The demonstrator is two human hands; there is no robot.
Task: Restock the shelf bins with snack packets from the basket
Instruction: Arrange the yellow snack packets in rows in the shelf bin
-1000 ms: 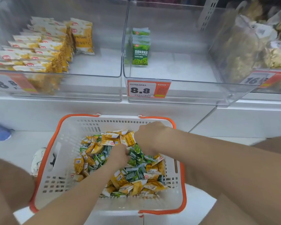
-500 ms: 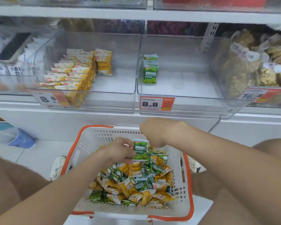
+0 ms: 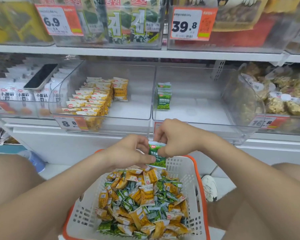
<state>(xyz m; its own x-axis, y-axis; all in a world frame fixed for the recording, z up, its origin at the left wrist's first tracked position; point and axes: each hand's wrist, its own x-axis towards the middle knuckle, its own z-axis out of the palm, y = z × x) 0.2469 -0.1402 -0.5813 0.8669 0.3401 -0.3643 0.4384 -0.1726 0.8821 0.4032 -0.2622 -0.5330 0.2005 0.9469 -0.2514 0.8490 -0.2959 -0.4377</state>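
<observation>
"Two hands, one packet: state the grip," the inspector asks.

"Head view. Left hand (image 3: 128, 153): thumb pressed on the lower face of the green packet (image 3: 157, 157), fingers curled behind it. Right hand (image 3: 177, 137): fingertips pinch the packet's upper edge. Neither hand is free. The packet hangs upright between the two sets of fingers," the technician replies.

"What has changed?"

"A second ago both hands were down in the pile (image 3: 142, 201). Half a second ago the left hand alone had the packet, just above the pile, and the right hand hovered closed beside it. Now the right hand has joined the grip, and the packet sits higher, above the far rim of the basket (image 3: 185, 168)."

"Meaning for the task?"

"Selection is judged complete and transfer under way. The right bin (image 3: 197, 108), directly beyond and above the fingers, holds only a short row of matching green packets (image 3: 164, 99), so it is the likely destination. The left bin (image 3: 133, 108), up and left of the fingers, carries yellow packets (image 3: 93, 101). The basket below the fingers is still heaped, so much restocking remains."
</observation>
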